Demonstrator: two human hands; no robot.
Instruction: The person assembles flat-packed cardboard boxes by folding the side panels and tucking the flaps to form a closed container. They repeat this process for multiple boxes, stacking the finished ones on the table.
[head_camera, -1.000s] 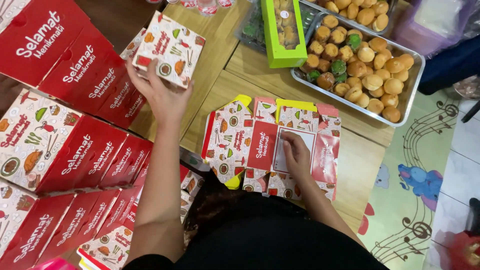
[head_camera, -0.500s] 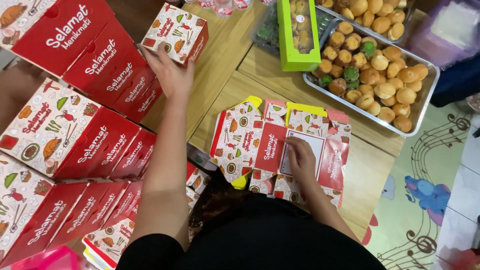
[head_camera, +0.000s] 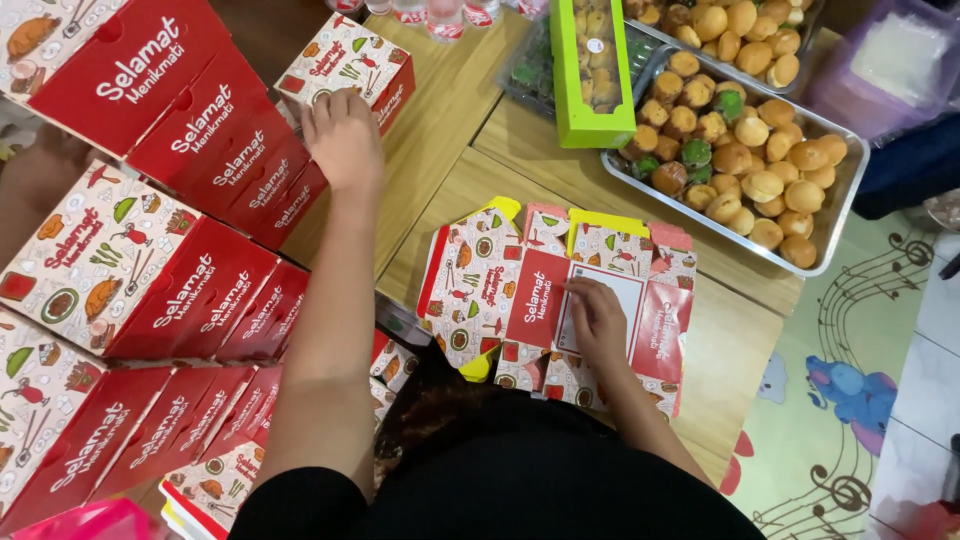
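The left hand (head_camera: 345, 135) lies palm-down, fingers spread, on the folded box (head_camera: 345, 70) far up the bench (head_camera: 450, 130), while the right hand (head_camera: 598, 320) presses flat fingers on the nearer unfolded blank (head_camera: 530, 300).

black short-sleeved top, 2 bare forearms, no rings visible

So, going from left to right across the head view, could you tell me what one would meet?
Stacked red folded boxes → left hand on a small folded box → flat unfolded box → right hand → metal tray of pastries → patterned floor mat.
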